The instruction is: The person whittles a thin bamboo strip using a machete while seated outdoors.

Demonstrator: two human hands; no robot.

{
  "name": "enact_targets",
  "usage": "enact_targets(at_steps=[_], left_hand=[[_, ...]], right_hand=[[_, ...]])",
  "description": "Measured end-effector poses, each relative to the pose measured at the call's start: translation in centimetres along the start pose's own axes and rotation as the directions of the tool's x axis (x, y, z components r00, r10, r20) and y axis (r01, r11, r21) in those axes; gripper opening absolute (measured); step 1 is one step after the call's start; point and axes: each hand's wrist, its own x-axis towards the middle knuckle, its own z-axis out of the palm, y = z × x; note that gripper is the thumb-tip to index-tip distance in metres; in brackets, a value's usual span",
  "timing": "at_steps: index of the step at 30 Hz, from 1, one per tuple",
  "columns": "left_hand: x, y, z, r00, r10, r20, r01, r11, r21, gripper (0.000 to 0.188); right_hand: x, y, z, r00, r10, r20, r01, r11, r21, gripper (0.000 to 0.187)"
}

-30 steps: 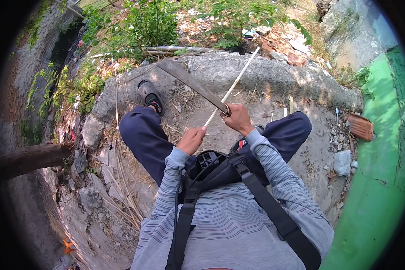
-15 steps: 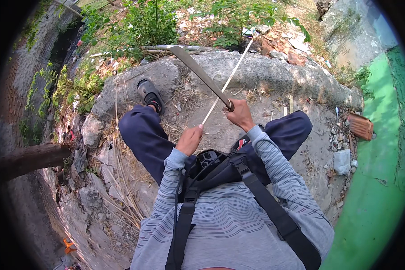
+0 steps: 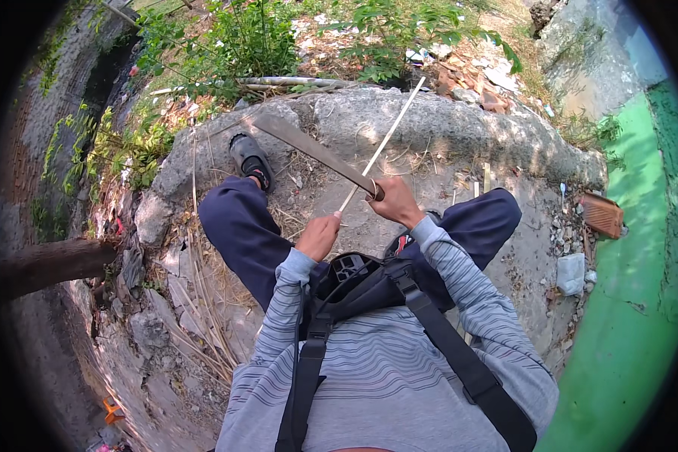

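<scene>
My left hand (image 3: 319, 236) is closed on the near end of a long, pale, thin strip (image 3: 388, 137), which looks like split bamboo or wood. The strip slants away from me, up and to the right. In my right hand (image 3: 395, 201) is the handle end of a machete (image 3: 313, 148), its long dull blade pointing far left and its tip over the stone edge near my left shoe. Blade and strip cross just ahead of my right fist, and I cannot tell whether they touch. The fingers of the right hand wrap round the grip and hide most of it.
A rough stone kerb (image 3: 459, 120) curves ahead, with green plants (image 3: 256, 45) and litter beyond. Long thin strips (image 3: 203, 324) lie at the left. At the right are a hollow orange brick (image 3: 603, 215), a whitish block (image 3: 571, 273) and a green wall (image 3: 618, 331).
The machete has swung to the left and its blade lies lower, nearer to me. My right hand has come slightly nearer. The left hand and strip are almost where they were.
</scene>
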Motion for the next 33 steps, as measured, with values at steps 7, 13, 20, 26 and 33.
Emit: enact_targets(at_steps=[7, 13, 20, 26, 33], left_hand=[[-2.4, -0.7, -0.8, 0.999, -0.016, 0.032, 0.016, 1.0, 0.003, 0.054], [-1.1, -1.5, -0.3, 0.983, -0.149, 0.109, 0.167, 0.969, -0.183, 0.048], [-0.8, -3.7, 0.3, 0.978, -0.143, 0.152, 0.179, 0.949, -0.259, 0.048], [-0.8, -1.9, 0.8, 0.982, -0.136, 0.129, 0.164, 0.957, -0.237, 0.047], [0.3, -2.4, 0.9, 0.993, -0.103, 0.058, 0.105, 0.994, -0.041, 0.054]], right_hand=[[3.5, 5.1, -2.5, 0.982, 0.142, -0.127, -0.145, 0.989, -0.013, 0.017], [1.6, 3.6, -2.1, 0.998, 0.033, -0.046, -0.039, 0.99, -0.135, 0.023], [-0.1, 1.8, -3.6, 0.999, 0.043, 0.028, -0.034, 0.964, -0.265, 0.029], [-1.5, 1.4, -4.8, 0.993, 0.1, -0.062, -0.118, 0.857, -0.502, 0.029], [-2.2, 0.8, -2.7, 0.99, 0.143, 0.009, -0.134, 0.945, -0.297, 0.023]])
